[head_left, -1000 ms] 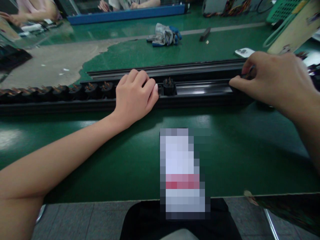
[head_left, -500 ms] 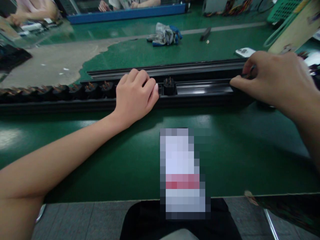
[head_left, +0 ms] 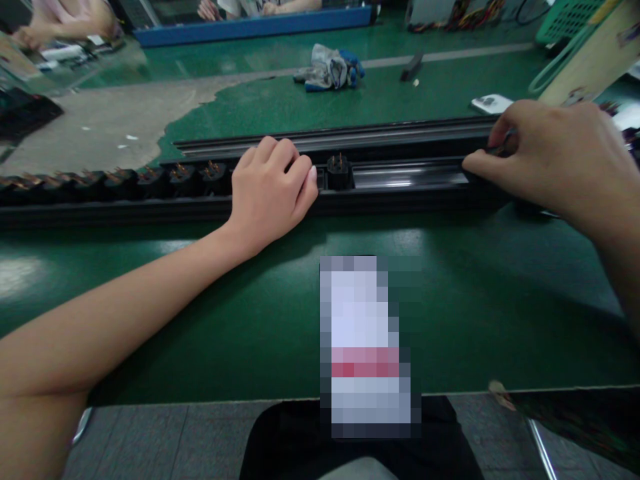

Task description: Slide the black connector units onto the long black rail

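Note:
A long black channel lies across the green table, with a shiny strip inside its right part. Several round black sockets with copper-coloured prongs stand in a row along its left part. One more such socket sits just right of my left hand. That hand is closed over the channel, its fingers bent across the far side. At the channel's right end, my right hand pinches something dark between thumb and fingers, mostly hidden by the hand.
Behind the channel runs a second dark rail. Beyond it lie crumpled gloves, a small dark block and a white phone. A phone-shaped, pixelated object is in front of me. People's hands and arms show across the table.
My right hand has shifted very slightly to the right, still pinching. My left hand and the channel look unmoved.

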`<state>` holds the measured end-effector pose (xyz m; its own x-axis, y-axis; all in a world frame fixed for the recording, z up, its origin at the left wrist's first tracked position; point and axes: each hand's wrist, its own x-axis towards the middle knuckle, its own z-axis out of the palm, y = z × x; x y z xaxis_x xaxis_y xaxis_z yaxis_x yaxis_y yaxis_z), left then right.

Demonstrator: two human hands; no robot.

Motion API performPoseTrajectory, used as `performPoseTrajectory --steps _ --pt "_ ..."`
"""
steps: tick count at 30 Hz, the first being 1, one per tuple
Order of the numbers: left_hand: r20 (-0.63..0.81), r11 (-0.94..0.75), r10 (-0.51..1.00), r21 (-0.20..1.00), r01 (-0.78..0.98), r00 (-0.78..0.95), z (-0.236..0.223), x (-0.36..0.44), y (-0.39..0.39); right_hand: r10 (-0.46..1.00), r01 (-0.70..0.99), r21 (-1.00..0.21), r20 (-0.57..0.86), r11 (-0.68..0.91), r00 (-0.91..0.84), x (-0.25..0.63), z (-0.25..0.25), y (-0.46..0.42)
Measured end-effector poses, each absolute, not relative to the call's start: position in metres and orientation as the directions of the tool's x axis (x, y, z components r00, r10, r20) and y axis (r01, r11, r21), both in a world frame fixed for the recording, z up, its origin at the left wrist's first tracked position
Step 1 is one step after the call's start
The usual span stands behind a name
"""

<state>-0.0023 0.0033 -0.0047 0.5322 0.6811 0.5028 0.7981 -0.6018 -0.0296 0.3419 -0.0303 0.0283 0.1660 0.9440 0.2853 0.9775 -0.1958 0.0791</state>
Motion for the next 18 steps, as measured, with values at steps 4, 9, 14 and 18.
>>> performPoseTrajectory --steps 4,9,14,18 --pt "0.499 -0.609 0.685 -0.005 0.793 0.530 -0.0032 -0.0022 0.0028 0.944 0.978 0.078 0.287 -0.191 0.161 0.3420 0.0286 -0.0303" --pt "0.515 -0.621 0.667 -0.014 0.783 0.539 -0.0041 -0.0028 0.0031 0.947 0.979 0.088 0.283 -0.183 0.151 0.3416 0.0291 -0.0308" --pt "0.520 -0.617 0.657 -0.045 0.786 0.546 -0.0051 -0.0034 0.0038 0.947 0.982 0.090 0.290 -0.169 0.136 0.3436 0.0287 -0.0300" --pt "0.502 -0.605 0.676 -0.041 0.795 0.540 -0.0040 -0.0027 0.0034 0.946 0.981 0.085 0.292 -0.174 0.142 0.3439 0.0275 -0.0292"
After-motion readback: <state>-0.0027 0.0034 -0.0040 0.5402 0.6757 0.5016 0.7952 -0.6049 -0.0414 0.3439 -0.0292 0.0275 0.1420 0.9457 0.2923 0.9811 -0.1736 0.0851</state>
